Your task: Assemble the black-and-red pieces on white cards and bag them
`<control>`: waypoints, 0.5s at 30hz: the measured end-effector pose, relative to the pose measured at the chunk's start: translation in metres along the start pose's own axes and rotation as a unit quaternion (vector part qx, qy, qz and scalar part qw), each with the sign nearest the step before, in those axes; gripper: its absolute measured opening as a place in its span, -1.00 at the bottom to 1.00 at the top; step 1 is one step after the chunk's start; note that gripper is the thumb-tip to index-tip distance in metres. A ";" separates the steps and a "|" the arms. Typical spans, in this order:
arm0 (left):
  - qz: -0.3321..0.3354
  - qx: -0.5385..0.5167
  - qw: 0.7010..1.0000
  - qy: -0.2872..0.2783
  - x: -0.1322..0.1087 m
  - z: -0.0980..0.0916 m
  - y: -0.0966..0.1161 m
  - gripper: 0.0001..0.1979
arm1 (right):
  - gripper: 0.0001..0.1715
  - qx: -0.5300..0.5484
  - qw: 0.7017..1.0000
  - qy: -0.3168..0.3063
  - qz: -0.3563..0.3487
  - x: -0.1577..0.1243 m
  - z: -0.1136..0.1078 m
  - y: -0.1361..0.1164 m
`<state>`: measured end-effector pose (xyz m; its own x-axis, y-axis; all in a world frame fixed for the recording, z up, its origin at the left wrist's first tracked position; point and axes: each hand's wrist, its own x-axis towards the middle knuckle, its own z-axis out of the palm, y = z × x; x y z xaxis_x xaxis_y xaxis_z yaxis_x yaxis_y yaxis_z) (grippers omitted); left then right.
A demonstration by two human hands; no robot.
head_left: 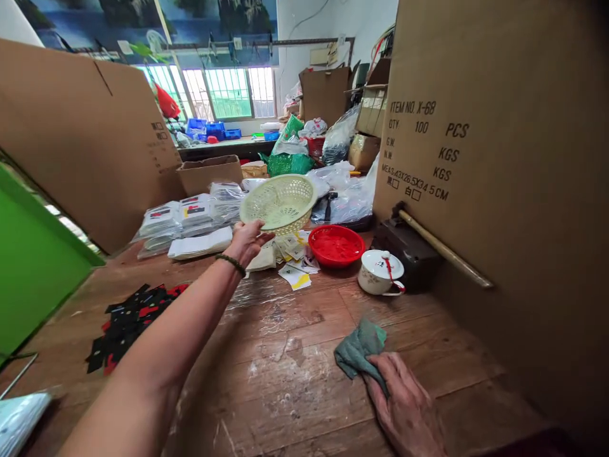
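My left hand [250,241] reaches forward and grips the near rim of a pale yellow-green plastic basket [280,200], which tilts toward me above papers and bags. Small dark bits lie in the basket's bottom. On the wooden table [285,355], my right hand [404,403] is closed on a grey-green cloth [359,349] that rests on the surface. Ahead of the cloth stand a lidded white cup [380,273] with a red cord and a red plastic basket [336,246] with red contents.
Black and red flat pieces [126,324] lie in a heap at the left. Bagged stacks [190,212] and loose cards [295,274] sit behind. A tall carton [476,158] walls the right side, near a wooden-handled tool [447,251]. Another carton [85,139] stands left.
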<state>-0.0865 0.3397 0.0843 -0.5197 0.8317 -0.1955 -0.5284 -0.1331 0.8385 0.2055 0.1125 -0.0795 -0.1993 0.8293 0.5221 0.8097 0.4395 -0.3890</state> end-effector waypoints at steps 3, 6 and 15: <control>-0.026 0.054 0.998 -0.008 0.008 0.041 -0.031 -0.55 | -0.78 0.010 1.000 0.010 -0.009 0.001 -0.001 0.001; -0.032 0.094 0.995 -0.023 0.014 0.078 -0.056 -0.55 | -0.78 0.020 1.000 0.009 -0.018 0.002 -0.001 0.003; 0.002 0.212 0.960 -0.185 0.022 0.133 -0.093 -0.81 | -0.79 0.022 0.999 0.013 -0.027 0.003 0.001 0.011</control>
<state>0.0406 0.4423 0.0701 -0.2048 0.9767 -0.0640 -0.1665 0.0297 0.9856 0.2127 0.1202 -0.0833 -0.2278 0.7952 0.5619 0.7733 0.4984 -0.3919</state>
